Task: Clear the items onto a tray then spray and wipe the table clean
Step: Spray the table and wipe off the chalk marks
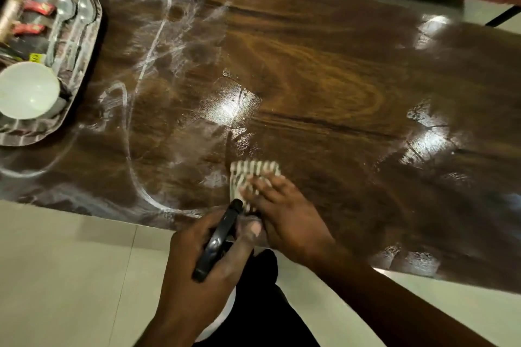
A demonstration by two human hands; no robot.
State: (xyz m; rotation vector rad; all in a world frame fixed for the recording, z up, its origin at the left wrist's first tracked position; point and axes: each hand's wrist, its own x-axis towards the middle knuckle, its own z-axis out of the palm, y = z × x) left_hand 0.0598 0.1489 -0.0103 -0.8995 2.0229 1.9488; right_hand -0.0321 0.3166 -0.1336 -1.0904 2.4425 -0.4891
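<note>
Left hand (pixel 197 256) grips sprayer (pixel 217 239); tray (pixel 84 65) holds bowl (pixel 28 90), perhaps spoons.

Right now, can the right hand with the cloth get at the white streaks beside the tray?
Probably yes: the right hand presses the cloth near the front edge, and only bare table lies between it and the white streaks beside the tray.

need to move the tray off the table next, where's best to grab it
Take the tray by its raised rim on the two long sides, one hand each, coming from the table's near edge. It lies flat at the table's left end, loaded with a white bowl, spoons and red-handled items, so a level two-sided grip would likely keep them from sliding.
</note>
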